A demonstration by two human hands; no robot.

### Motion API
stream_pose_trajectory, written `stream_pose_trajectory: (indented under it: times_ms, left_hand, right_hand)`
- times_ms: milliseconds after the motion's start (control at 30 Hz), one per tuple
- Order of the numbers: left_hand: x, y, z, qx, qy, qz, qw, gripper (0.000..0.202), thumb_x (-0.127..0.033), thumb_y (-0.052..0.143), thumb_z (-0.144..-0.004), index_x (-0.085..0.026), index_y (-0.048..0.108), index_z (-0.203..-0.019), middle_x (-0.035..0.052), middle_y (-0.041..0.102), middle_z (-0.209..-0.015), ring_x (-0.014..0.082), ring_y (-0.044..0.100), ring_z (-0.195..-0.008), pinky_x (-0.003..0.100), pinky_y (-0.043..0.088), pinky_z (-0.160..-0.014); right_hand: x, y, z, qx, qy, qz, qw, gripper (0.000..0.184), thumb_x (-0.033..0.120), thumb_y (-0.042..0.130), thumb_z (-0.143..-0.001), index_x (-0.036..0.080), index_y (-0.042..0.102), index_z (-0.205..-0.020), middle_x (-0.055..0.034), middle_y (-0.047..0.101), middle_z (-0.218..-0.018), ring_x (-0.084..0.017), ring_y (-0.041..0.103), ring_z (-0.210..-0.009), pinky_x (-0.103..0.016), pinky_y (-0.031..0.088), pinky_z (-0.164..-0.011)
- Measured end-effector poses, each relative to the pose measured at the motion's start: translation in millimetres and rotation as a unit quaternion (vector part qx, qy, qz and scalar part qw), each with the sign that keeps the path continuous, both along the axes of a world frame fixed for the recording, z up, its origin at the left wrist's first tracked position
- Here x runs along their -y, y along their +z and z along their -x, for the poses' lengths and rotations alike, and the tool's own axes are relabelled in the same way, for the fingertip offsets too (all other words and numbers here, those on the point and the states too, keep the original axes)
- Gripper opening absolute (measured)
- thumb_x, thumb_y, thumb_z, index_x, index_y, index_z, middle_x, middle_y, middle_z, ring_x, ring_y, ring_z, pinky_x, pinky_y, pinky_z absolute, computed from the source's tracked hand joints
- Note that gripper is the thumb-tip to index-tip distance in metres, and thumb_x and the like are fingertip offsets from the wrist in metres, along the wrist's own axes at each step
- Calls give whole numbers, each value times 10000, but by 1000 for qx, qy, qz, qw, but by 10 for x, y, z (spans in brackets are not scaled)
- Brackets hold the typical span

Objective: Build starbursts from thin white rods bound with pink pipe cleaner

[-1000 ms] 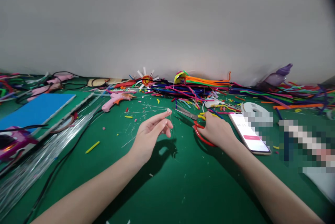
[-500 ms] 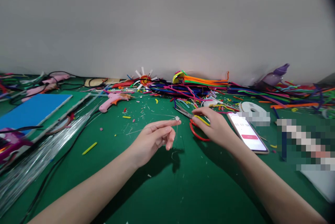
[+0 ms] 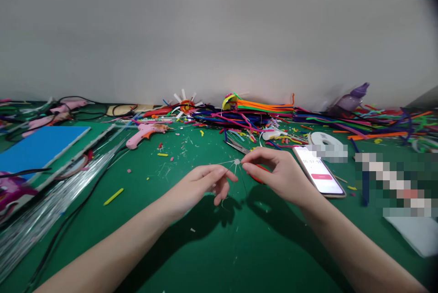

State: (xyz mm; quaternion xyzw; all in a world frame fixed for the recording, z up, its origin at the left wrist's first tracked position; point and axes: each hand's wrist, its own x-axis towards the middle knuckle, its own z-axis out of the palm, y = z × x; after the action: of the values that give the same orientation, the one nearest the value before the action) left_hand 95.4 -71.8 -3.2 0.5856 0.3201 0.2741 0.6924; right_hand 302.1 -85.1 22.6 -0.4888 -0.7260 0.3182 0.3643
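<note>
Above the middle of the green mat [image 3: 178, 243], in the head view, both hands meet on a tiny cluster [image 3: 237, 162]: a pale, greyish-white bead of a hub with hair-thin, clear strands fanning out from it to the left, downward and to the right, like the spokes of a small star. It is held clear of the mat, with its shadow on the green below. The left hand [image 3: 201, 185] comes in from the lower left and pinches thumb against forefinger on strands just below and left of the hub, the other fingers curled loosely under. The right hand [image 3: 282, 172] comes in from the lower right, and its thumb and forefinger close on the cluster at the hub's right side, the tips touching it; the rest of that hand is arched over the mat. Under the right hand lie scissors [image 3: 239, 148], their red handles mostly hidden by the fingers and the grey blades pointing up and left. Just right of that hand a phone [image 3: 320, 175] lies flat with its screen lit. Behind it sits a white tape roll [image 3: 323, 138], and along the grey wall runs a heap of coloured pipe cleaners [image 3: 253, 111]. A pink glue gun [image 3: 145, 130] lies further left, near a blue board [image 3: 37, 147] and a bundle of silver strands [image 3: 51, 206]. Small offcuts dot the mat.
</note>
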Motion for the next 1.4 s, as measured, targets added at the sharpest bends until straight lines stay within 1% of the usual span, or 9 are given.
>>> stream_pose_trajectory:
  times_ms: [100, 267, 333, 433, 533, 633, 700, 967, 1400]
  left_hand:
    - [34, 109, 12, -118, 23, -119, 986, 300, -369, 425, -915, -151, 628, -878, 1, 564, -672, 119, 514, -626, 247, 410, -614]
    - [126, 177, 28, -266, 101, -296, 912, 229, -353, 441, -904, -194, 592, -971, 0, 619, -715, 142, 551, -621, 237, 379, -551]
    - [146, 168, 30, -295, 101, -341, 887, 225, -343, 422, -916, -197, 587, -957, 3, 629, -727, 145, 565, -626, 242, 389, -569]
    - [159, 156, 28, -301, 80, -359, 880, 266, -325, 362, -943, -191, 586, -893, -1, 614, -706, 137, 566, -615, 238, 390, -578]
    - [169, 149, 22, -286, 61, -335, 896, 287, -323, 338, -954, -189, 575, -862, -13, 593, -658, 128, 540, -580, 233, 380, -569]
    - [183, 134, 13, -258, 39, -301, 917, 316, -338, 329, -960, -189, 566, -814, -18, 586, -633, 124, 529, -573, 236, 383, -582]
    - [193, 122, 1, -237, 30, -272, 932, 324, -350, 333, -960, -187, 563, -802, -18, 591, -634, 120, 530, -569, 237, 389, -587]
    - [188, 118, -40, -135, -13, -101, 986, 289, -397, 375, -942, -173, 514, -822, -23, 592, -649, 93, 531, -542, 220, 415, -564]
    - [140, 94, -19, -41, -28, 27, 998, 294, -389, 438, -920, -139, 573, -843, -42, 561, -519, 57, 481, -417, 182, 363, -471]
  right_hand:
    - [9, -8, 12, 15, -9, -19, 1000, 147, 310, 570, -836, 199, 664, -854, -18, 695, -821, -139, 629, -755, -267, 485, -680]
    - [33, -23, 43, 28, -6, -44, 999, 137, 300, 559, -846, 212, 662, -863, -23, 696, -857, -149, 636, -794, -280, 501, -713]
    - [55, -15, 64, 40, -7, -55, 998, 122, 280, 553, -849, 215, 656, -862, -20, 693, -866, -147, 636, -803, -280, 502, -728]
    - [91, -18, 99, 67, -9, -79, 995, 101, 248, 557, -846, 211, 623, -913, -8, 679, -830, -129, 630, -745, -256, 500, -687]
    - [102, -64, 116, 146, -23, -196, 969, 155, 241, 576, -840, 194, 587, -988, -23, 675, -843, -142, 630, -763, -278, 497, -702]
    - [91, -124, 111, 230, -14, -352, 907, 151, 206, 559, -853, 178, 592, -998, -68, 684, -962, -176, 623, -899, -339, 478, -823]
    - [88, -148, 106, 250, -3, -399, 882, 142, 163, 546, -856, 178, 600, -987, -62, 691, -980, -167, 620, -919, -350, 457, -893]
    - [105, -186, 104, 278, 4, -444, 852, 155, 97, 552, -847, 160, 628, -967, -29, 714, -979, -134, 646, -898, -368, 425, -982]
    - [87, -195, 90, 252, 15, -509, 823, 116, 98, 600, -822, 114, 646, -926, -64, 733, -925, -165, 674, -848, -388, 477, -913]
